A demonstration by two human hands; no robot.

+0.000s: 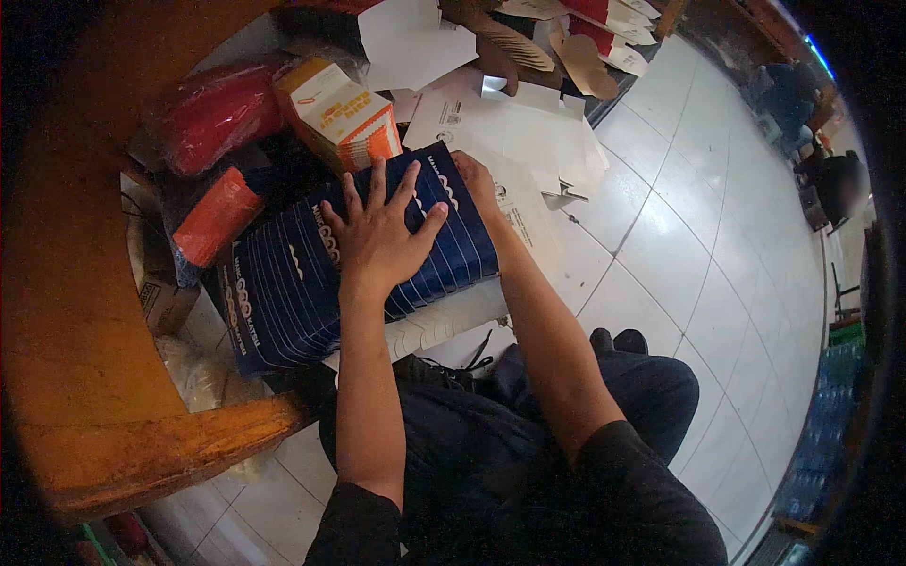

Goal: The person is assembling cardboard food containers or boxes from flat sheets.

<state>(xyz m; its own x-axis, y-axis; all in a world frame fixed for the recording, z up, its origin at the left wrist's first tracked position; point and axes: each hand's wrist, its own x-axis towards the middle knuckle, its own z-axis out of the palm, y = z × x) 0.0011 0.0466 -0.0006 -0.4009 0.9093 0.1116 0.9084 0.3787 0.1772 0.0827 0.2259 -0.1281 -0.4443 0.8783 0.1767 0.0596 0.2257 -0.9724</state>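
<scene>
A dark blue printed cardboard piece [302, 316] with white lines and pale markings lies slantwise in front of me, on the left. It looks flat, perhaps a stack of several pieces; how many cannot be told. My left hand [382, 226] rests flat on top of it with the fingers spread. At its far right corner my right hand [477, 181] has its fingers curled closed on the edge, and the fingertips are partly hidden. White layered sheets [448, 316] stick out from under the blue piece on the side toward me.
Beyond lie an orange and white box [340, 113], a red plastic-wrapped bundle [222, 118], an orange packet [219, 217] and loose white cardboard pieces [514, 132]. An orange-brown wooden frame [85, 377] curves along the left. White floor tiles [689, 226] stretch right; a person [835, 184] is far off.
</scene>
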